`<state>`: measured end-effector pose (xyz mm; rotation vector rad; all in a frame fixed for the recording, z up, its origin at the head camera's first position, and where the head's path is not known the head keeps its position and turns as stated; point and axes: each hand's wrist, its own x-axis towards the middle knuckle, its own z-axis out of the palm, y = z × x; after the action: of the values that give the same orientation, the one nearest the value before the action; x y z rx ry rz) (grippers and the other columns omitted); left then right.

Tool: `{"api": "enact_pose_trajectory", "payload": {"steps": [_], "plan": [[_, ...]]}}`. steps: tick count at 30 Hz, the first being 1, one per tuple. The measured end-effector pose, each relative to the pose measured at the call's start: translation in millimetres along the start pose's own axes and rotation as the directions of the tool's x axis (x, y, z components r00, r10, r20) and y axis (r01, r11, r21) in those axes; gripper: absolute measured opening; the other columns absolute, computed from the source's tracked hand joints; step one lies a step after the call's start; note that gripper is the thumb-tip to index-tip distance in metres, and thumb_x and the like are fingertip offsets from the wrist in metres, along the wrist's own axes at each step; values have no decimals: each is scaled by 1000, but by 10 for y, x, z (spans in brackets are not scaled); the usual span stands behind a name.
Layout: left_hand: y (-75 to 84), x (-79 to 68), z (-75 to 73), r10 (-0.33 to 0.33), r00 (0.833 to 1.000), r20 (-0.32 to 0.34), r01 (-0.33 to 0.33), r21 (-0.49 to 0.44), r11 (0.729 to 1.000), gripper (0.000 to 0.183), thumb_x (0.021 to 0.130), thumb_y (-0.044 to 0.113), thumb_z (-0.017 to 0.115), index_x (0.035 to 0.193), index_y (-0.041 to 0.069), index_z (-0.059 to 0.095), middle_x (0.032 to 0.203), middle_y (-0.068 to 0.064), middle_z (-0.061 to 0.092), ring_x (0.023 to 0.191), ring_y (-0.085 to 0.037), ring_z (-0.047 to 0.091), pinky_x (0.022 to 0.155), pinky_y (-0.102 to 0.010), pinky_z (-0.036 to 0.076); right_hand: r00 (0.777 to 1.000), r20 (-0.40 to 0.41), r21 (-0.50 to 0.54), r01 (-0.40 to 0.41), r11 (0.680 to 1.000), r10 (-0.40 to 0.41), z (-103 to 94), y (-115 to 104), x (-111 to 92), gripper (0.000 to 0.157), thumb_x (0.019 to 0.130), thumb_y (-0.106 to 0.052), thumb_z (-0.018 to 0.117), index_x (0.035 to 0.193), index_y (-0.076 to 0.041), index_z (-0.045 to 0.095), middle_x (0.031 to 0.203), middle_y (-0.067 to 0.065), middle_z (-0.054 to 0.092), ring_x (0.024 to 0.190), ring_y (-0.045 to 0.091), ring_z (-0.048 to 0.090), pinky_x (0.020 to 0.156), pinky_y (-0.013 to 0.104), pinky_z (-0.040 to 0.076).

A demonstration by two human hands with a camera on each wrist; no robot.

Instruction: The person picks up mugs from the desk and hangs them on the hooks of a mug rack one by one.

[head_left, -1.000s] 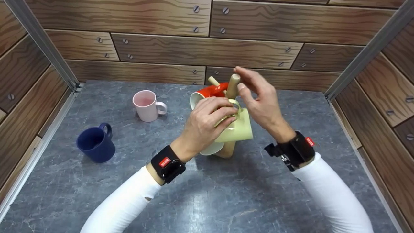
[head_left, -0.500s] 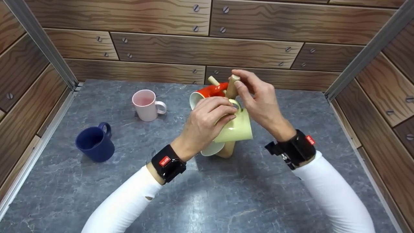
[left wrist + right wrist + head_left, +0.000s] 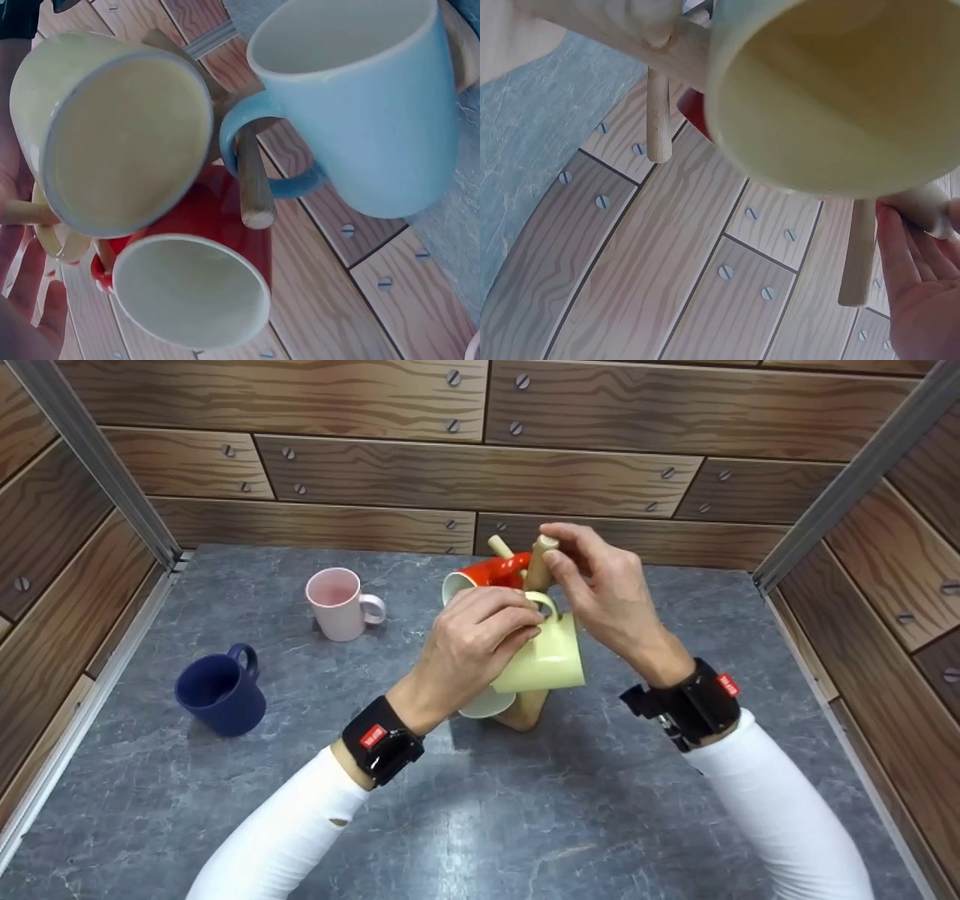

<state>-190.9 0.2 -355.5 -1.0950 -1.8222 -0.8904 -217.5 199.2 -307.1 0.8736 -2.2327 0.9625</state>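
Observation:
A wooden mug tree [image 3: 536,701] stands mid-table. My left hand [image 3: 476,637] pinches a pale yellow mug [image 3: 551,656] by the lower end of its handle; the mug lies tilted in the head view. My right hand [image 3: 607,592] grips the top of the tree's post, thumb on the near side and fingers behind. A red mug [image 3: 491,574], its white inside facing left, hangs on a far peg, and a light blue mug [image 3: 367,112] hangs by its handle on another peg, mostly hidden under my left hand in the head view.
To the left, a pink mug [image 3: 335,607] and a dark blue mug [image 3: 221,694] stand upright on the grey table [image 3: 420,825]. Wood-patterned panels [image 3: 360,472] wall in the back and both sides, joined by metal corner posts.
My right hand has come in from open fingers beside the post to grip its top. The left hand and the yellow mug have shifted only slightly.

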Motion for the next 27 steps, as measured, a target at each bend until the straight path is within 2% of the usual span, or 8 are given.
{"api": "enact_pose_trajectory", "payload": {"steps": [7,13,20,27], "plan": [[-10,-14,-40,16,1000,11,-16,6,1000,10,94,12,77,102,7,78,107,-6,74,105,-19,69,98,-35,52,1000,-2,-10,12,1000,-12,-6,2,-8,28,105,-13,61,128,3,65,103,14,74,88,15,71,76,19,55],[-59,-36,-112,24,1000,4,-24,25,999,10,94,11,77,104,8,79,107,-4,75,106,-19,69,97,-36,52,1000,-17,37,-7,999,7,-34,-4,-12,28,103,-11,65,125,6,65,103,14,74,88,16,71,77,19,57],[-137,-87,-211,-2,1000,8,1,72,997,14,93,11,77,107,8,79,109,-5,76,107,-20,70,98,-35,52,999,-30,51,-40,998,42,-48,-35,-21,30,100,-11,70,122,8,65,106,14,74,91,18,72,82,21,58],[-235,-122,-284,-41,999,-14,42,82,996,17,91,9,80,108,10,80,109,-4,78,107,-23,70,99,-37,53,996,-47,28,-73,997,74,-51,-73,-41,27,97,-13,75,115,5,66,102,11,75,85,16,71,75,19,56]]}}
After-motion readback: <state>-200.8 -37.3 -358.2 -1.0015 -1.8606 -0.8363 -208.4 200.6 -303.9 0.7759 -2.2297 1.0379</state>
